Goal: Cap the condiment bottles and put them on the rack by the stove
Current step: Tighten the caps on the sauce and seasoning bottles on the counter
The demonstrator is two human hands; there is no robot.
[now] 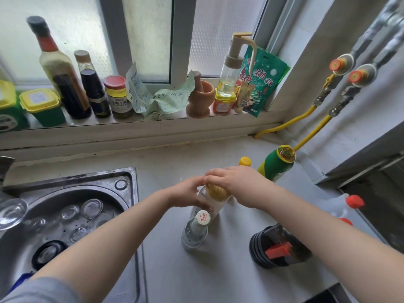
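I'm gripping the yellow-capped bottle (215,204) steady with my left hand (190,193), right hand (236,182) clasping its cap (217,190); twisting squarely until snug.

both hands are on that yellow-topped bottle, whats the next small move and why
Probably finish twisting the yellow cap tight: the right hand covers it from above while the left hand grips the bottle body on the counter, so capping looks unfinished.

Grey countertop (229,270) — bearing a clear bottle (194,232), green bottle (276,166), black jar (277,248).
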